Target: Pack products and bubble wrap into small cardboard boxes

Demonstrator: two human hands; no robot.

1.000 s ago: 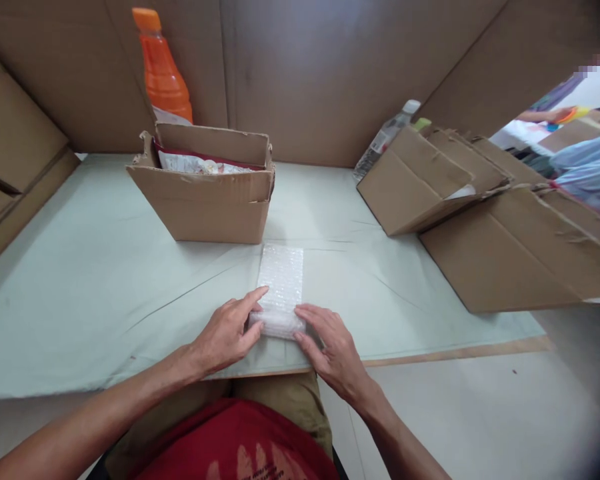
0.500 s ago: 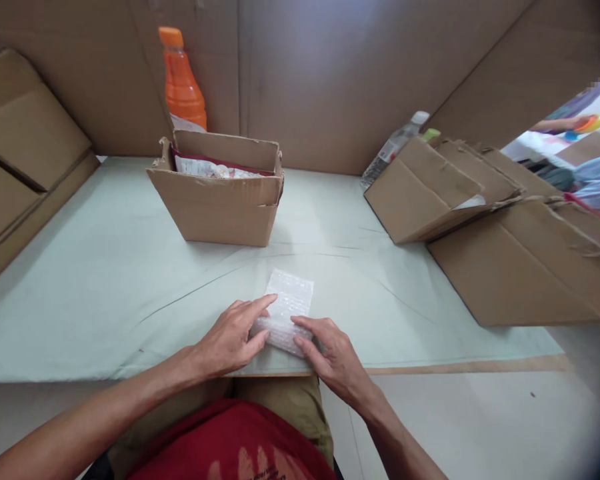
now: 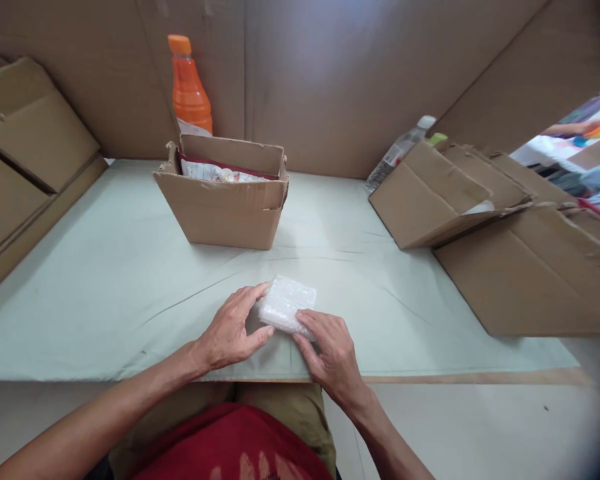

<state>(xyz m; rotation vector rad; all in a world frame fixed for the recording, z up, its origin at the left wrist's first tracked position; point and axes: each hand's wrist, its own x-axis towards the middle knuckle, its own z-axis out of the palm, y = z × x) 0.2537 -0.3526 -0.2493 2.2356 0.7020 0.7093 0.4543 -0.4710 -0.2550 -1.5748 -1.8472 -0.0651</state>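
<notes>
A small folded packet of clear bubble wrap [image 3: 287,300] lies on the pale green cloth near the table's front edge. My right hand [image 3: 333,343] pinches its near right corner, fingers on top and the thumb at the near edge. At the packet's left side is my left hand [image 3: 233,330], its thumb and fingers spread apart. The left fingertips come up to the far left corner and the near edge, with a gap before the palm. Whether anything is wrapped inside the packet cannot be seen.
A cardboard box [image 3: 223,210] with packets stands ahead, an orange bottle [image 3: 191,93] behind it. At right are two tilted cardboard boxes [image 3: 420,200] [image 3: 530,273] and a clear bottle [image 3: 400,150]. More cardboard [image 3: 35,133] stands left. Another person's hand [image 3: 580,128] shows far right.
The bubble wrap's far flap has been folded toward me, making a shorter, thicker packet. My left fingers have moved off its top to its left edge. The view has shifted slightly.
</notes>
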